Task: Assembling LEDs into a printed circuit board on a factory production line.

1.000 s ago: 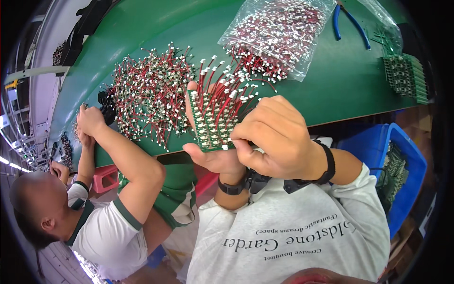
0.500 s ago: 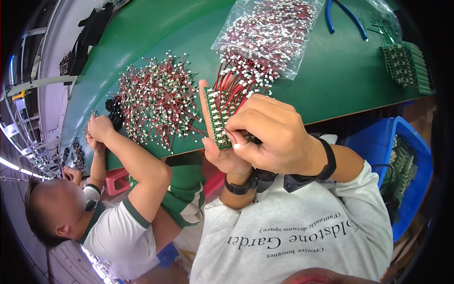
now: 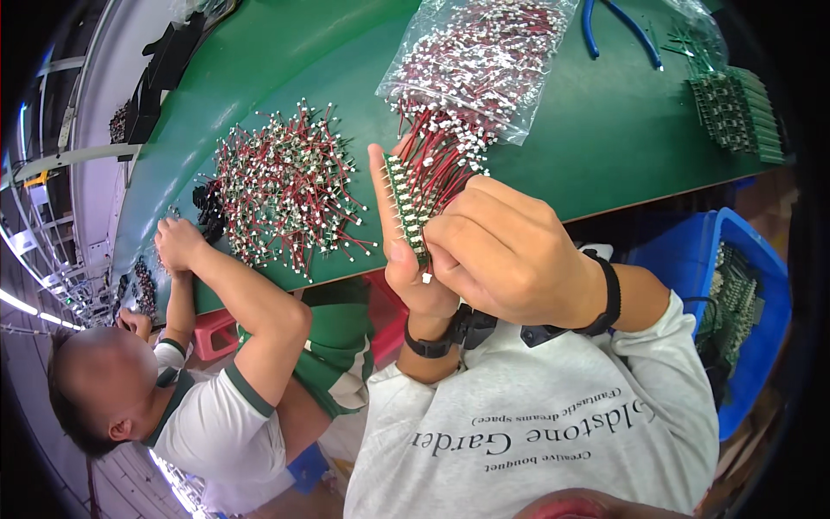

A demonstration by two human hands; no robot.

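Observation:
A narrow green circuit board panel (image 3: 406,206) lies tilted along my left hand (image 3: 411,281), which is closed round it with the thumb at its near end. Rows of small white parts line the panel, and several red wires rise from it toward white plugs at its far side. My right hand (image 3: 510,251) pinches a short wire lead against the panel's near end. The lead's white plug (image 3: 427,278) peeks out below the fingers; most of its wire is hidden by them. Beyond my hands, a clear plastic bag (image 3: 493,69) spills red wire leads with white plugs.
Left of my hands is a pile of wired boards (image 3: 285,190) on the green table (image 3: 596,156). Blue-handled pliers (image 3: 635,33) and stacked board panels (image 3: 735,117) lie at the far right. A blue bin (image 3: 752,346) stands below. A co-worker (image 3: 216,406) sits at left.
The panel has turned in my left hand, its edge pins now showing on the left. My right fingers have moved slightly inward over the near end, and the white plug sits lower.

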